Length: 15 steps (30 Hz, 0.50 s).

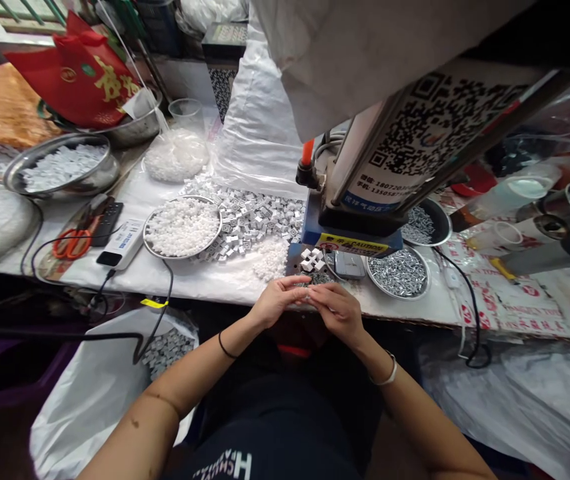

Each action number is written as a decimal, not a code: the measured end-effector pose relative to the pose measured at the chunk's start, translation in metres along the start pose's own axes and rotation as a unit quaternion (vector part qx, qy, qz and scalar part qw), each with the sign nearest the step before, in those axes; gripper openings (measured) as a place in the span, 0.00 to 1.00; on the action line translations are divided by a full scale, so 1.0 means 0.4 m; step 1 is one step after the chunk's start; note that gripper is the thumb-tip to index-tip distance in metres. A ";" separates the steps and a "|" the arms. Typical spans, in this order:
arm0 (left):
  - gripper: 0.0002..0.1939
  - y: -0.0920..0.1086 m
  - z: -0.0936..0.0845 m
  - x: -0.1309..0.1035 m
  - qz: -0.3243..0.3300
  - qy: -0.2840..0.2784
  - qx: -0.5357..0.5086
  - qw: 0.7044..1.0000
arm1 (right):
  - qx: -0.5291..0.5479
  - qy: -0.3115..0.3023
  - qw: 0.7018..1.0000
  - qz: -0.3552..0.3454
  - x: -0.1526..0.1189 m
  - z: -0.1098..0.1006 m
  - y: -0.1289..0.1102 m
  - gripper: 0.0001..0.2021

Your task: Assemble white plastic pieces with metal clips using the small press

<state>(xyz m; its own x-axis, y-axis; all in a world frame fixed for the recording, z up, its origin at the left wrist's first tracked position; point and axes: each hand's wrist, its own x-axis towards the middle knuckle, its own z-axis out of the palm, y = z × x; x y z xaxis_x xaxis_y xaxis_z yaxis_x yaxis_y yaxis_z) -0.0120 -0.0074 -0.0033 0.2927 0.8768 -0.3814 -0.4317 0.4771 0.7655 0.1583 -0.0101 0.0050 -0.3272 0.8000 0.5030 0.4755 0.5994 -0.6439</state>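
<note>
The left hand (277,301) and the right hand (337,308) meet at the near edge of the bench (219,285), fingertips pinched narrowly together; whether they hold a small piece, one cannot tell. Just beyond the fingers lie small metal bits (321,277), and past these a cluster of white blocks (312,259) sits at the foot of the press (349,241). To the left lie loose white beads (271,259), with grey blocks (259,213) farther off. A dish (399,297) of metal pins (397,270) stands to the right.
</note>
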 end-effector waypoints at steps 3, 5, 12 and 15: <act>0.15 0.024 -0.003 0.030 0.177 0.078 0.150 0.970 | -0.021 0.054 0.996 0.072 0.048 -0.018 0.015 0.08; 0.16 0.033 -0.002 0.064 0.245 0.077 0.186 0.948 | -0.044 0.091 0.991 0.091 0.085 -0.023 0.035 0.07; 0.21 0.013 0.022 0.146 0.220 0.008 0.145 0.965 | -0.074 0.061 0.992 0.085 0.140 -0.004 0.086 0.05; 0.21 0.010 0.028 0.143 0.203 0.023 0.129 0.970 | -0.077 0.047 0.993 0.076 0.138 -0.005 0.094 0.06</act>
<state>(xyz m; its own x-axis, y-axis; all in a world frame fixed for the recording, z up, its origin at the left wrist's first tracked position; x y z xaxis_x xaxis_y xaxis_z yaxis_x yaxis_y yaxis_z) 0.0128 0.0441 -0.0163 0.1015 0.9940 -0.0398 -0.2741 0.0664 0.9594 0.1599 0.0567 0.0098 -0.1669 0.8703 0.4633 0.6351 0.4543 -0.6247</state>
